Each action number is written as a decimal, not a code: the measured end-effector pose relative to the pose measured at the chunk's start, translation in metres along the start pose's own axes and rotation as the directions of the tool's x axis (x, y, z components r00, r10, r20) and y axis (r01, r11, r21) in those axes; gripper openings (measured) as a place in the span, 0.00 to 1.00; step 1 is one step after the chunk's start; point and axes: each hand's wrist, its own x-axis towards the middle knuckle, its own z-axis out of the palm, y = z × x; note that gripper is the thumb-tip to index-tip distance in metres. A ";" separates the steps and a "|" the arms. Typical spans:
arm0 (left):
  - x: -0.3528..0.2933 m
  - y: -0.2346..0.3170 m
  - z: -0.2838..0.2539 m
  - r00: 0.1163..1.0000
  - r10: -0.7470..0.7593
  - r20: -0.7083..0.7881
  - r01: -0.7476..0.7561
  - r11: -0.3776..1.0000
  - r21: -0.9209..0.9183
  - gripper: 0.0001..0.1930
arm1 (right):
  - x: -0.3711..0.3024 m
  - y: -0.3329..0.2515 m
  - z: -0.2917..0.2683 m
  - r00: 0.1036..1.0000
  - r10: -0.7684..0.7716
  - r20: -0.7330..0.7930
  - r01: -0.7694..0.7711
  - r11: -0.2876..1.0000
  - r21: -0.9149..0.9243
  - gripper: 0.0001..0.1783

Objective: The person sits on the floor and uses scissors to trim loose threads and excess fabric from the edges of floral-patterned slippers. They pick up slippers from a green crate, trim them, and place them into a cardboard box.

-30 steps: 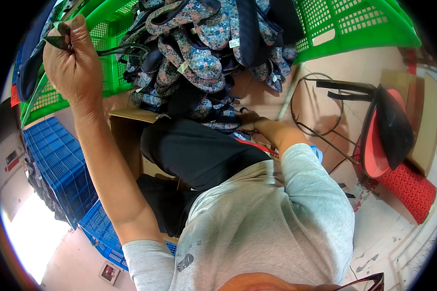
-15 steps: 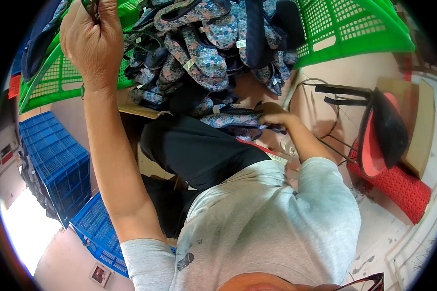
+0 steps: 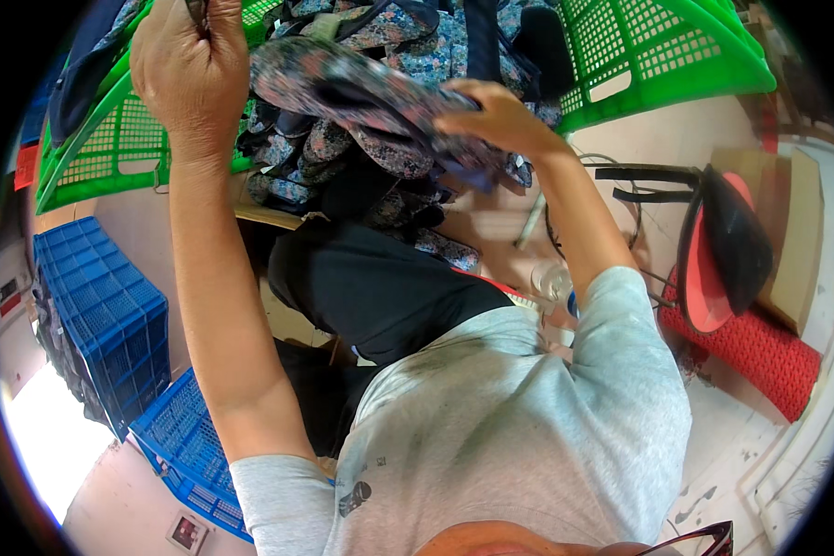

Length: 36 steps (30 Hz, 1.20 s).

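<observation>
My right hand (image 3: 500, 116) grips a floral slipper (image 3: 352, 93), smeared by motion, and holds it over a heap of similar slippers (image 3: 306, 153). The slipper lies tilted, one end toward my left hand and a dark opening showing in its side. At the upper left my left hand (image 3: 190, 69) is closed, its fingers partly cut off by the top edge. Something dark shows between those fingers, but I cannot make out what it is. The heaped slippers have blue and pink flowers, and some carry small pale tags.
Green plastic baskets (image 3: 663, 65) flank the heap on both sides. Blue crates (image 3: 102, 306) stand at the left. On the right are a black and pink round-backed thing with straps (image 3: 732, 250), a cardboard piece (image 3: 792, 232) and a red woven roll (image 3: 760, 366).
My right hand has risen from beside my knee to above the heap, bringing a floral slipper up toward my left hand. The left hand has shifted slightly right.
</observation>
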 end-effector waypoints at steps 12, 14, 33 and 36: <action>0.002 0.015 0.003 0.999 0.008 -0.046 -0.003 0.992 0.124 0.13 | 0.071 0.011 0.087 0.868 0.255 -0.426 -0.245 0.966 0.080 0.28; 0.004 0.024 0.001 0.999 0.027 -0.018 -0.026 0.998 0.057 0.13 | 0.050 0.026 0.091 0.727 -0.051 -0.685 0.123 0.991 0.057 0.19; -0.011 -0.010 0.013 0.993 -0.098 -0.060 0.109 0.970 0.217 0.22 | -0.137 0.145 0.269 0.673 0.579 0.459 -0.513 0.814 -0.274 0.48; -0.012 -0.012 0.010 0.994 -0.072 -0.078 0.088 0.973 0.215 0.21 | -0.124 0.172 0.289 0.629 0.569 0.530 -0.465 0.822 -0.330 0.43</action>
